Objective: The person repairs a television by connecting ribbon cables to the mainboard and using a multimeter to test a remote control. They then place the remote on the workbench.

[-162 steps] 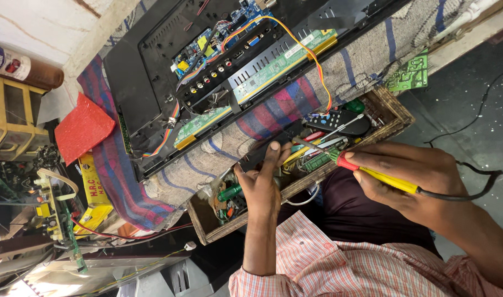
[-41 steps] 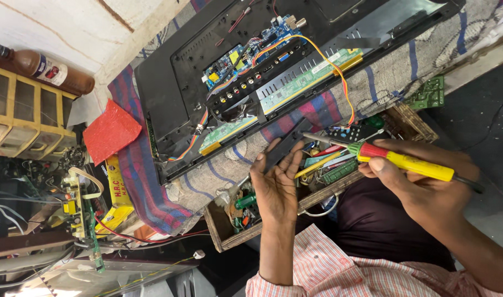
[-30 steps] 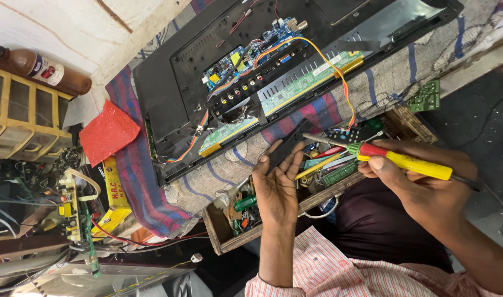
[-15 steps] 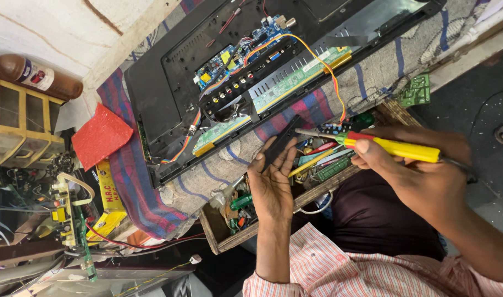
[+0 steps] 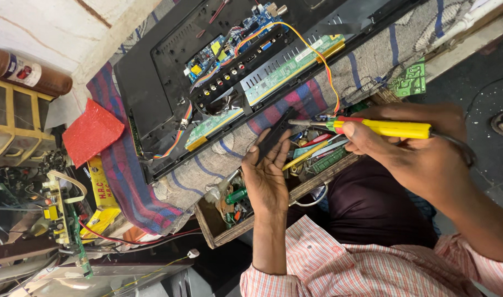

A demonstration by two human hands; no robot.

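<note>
My right hand (image 5: pixel 422 151) grips a yellow-handled soldering iron (image 5: pixel 383 128), its metal tip pointing left toward my other hand. My left hand (image 5: pixel 268 179) holds a small flat black part (image 5: pixel 274 135) at its fingertips, just left of the iron's tip. Both hands hover over a wooden tool box (image 5: pixel 218 234) filled with screwdrivers and small tools. Beyond them an opened flat television (image 5: pixel 158 93) lies back-side up on a striped cloth (image 5: pixel 125 176), with blue and green circuit boards (image 5: pixel 287 63) and orange and yellow wires exposed.
A red pad (image 5: pixel 91 132) lies left of the television. A brown bottle (image 5: pixel 29 72) rests on a yellow wooden frame (image 5: pixel 12 132) at far left. Loose circuit boards and wires (image 5: pixel 62 212) crowd the lower left. A small green board (image 5: pixel 408 82) lies at the cloth's right end.
The view has shifted slightly. My right hand has raised the soldering iron and brought its tip closer to the black part in my left hand.
</note>
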